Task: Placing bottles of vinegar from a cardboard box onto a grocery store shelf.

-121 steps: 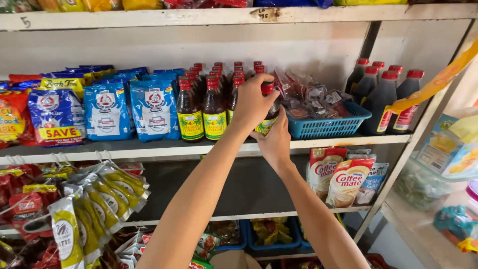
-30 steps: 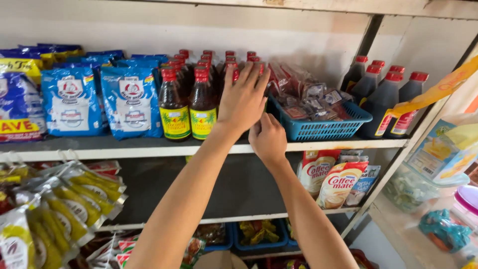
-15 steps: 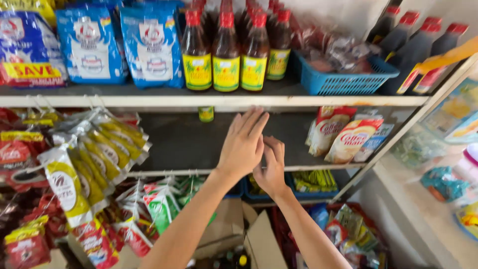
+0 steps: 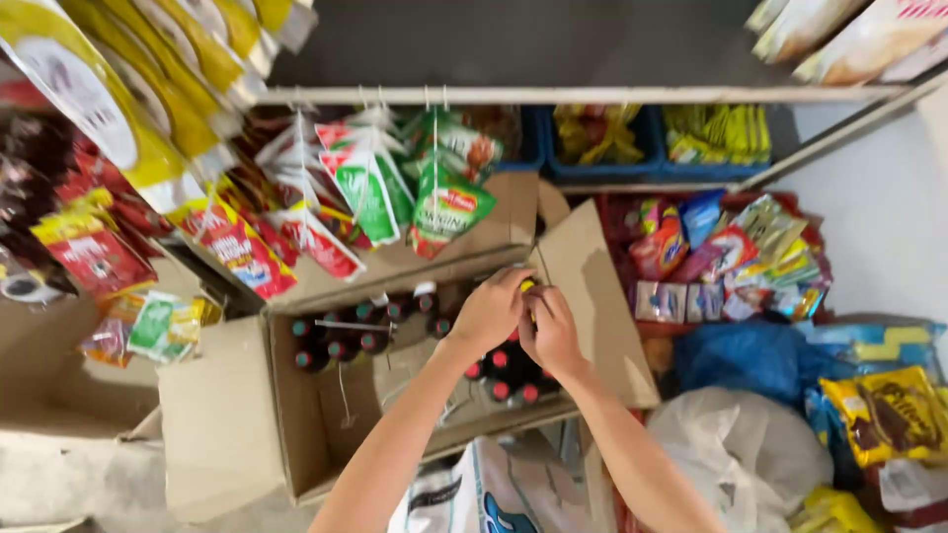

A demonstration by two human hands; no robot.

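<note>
Bottle (image 4: 526, 286) with yellow label seen at back right corner of cardboard box (image 4: 222, 415), gripped by left hand (image 4: 491, 311), fingers curled round it. Right hand (image 4: 550, 331) pressed alongside; its grasp cannot be told. Risks judged: neighbouring red-capped bottles (image 4: 504, 370) knocked over when bottle is lifted; hanging sachets (image 4: 380, 192) above box brushed.

Both hands (image 4: 523, 321) on bottle (image 4: 526, 287) in cardboard box (image 4: 222, 424).
</note>
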